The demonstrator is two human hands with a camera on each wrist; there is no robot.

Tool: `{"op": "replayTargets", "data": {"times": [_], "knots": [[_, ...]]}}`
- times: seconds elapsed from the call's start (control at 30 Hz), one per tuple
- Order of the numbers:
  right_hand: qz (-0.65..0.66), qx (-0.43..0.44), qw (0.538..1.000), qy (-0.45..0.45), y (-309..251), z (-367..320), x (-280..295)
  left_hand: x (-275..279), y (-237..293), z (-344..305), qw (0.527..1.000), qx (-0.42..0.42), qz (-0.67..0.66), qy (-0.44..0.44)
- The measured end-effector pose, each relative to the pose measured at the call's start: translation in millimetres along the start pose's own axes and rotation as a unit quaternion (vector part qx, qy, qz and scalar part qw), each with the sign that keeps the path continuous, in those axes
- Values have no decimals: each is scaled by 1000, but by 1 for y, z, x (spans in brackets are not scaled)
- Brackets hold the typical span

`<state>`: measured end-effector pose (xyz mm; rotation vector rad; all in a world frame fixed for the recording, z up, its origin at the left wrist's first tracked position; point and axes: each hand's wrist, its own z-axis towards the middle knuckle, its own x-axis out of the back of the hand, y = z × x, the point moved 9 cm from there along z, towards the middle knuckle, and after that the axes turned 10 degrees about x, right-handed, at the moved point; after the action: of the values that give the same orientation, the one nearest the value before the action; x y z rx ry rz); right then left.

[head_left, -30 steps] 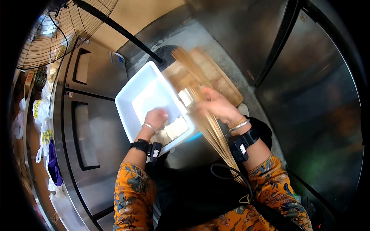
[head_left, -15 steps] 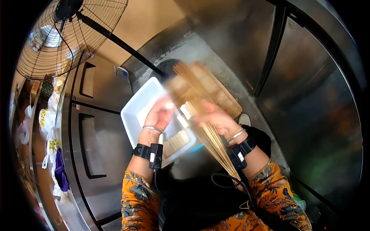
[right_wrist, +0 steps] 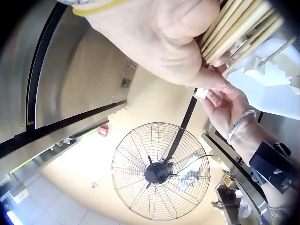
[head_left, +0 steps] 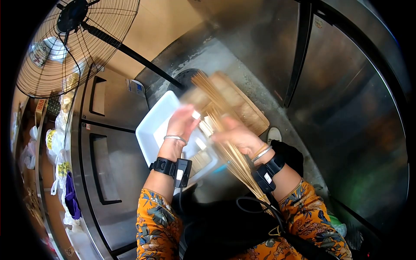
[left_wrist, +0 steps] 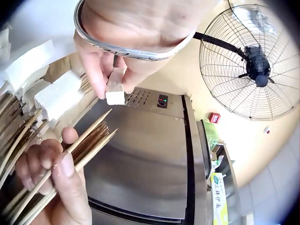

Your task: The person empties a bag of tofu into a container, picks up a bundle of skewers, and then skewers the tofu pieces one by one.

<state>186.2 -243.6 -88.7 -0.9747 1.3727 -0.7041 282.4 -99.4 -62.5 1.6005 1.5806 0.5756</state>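
Observation:
My left hand [head_left: 180,122] is over the white tub [head_left: 149,130] and pinches a small white rectangular block [left_wrist: 116,89], tofu-like in look, between thumb and fingers. With my right hand [head_left: 239,135] I grip a bundle of thin bamboo skewers [head_left: 247,173], which slants across the tub's right edge toward my lap. In the left wrist view, two pointed skewer tips [left_wrist: 101,136] stick out past the right thumb, just below the held block. More white blocks [left_wrist: 58,96] sit at the skewers beside that hand. Inside the tub, several pale blocks [head_left: 200,161] lie at the near end.
Behind the skewers lies a wooden board [head_left: 249,108]. A black stand fan [head_left: 73,17] rises at the upper left, its pole [head_left: 143,65] slanting down behind the tub. Steel cabinets [head_left: 115,169] flank both sides, with shelves of bagged goods [head_left: 56,143] at far left.
My left hand has risen from low in the tub toward the skewers, bringing up a white block. The right hand keeps its grip on the bundle, nearly in place.

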Motion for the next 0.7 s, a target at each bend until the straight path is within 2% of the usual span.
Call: {"op": "replayTargets", "data": {"times": [0.23,0.53,0.63,0.7], "knots": [[14,-12,1000,3,0,-2,-2,-1,8,-9,997,-49,54,41],[-51,-26,998,-25,5,5,-2,-12,12,-24,990,-77,107,57],[-52,-9,998,25,-5,-1,1,-16,10,-29,984,-93,134,71],[-74,7,997,23,-6,0,3,-20,6,-32,982,-99,144,73]]}}
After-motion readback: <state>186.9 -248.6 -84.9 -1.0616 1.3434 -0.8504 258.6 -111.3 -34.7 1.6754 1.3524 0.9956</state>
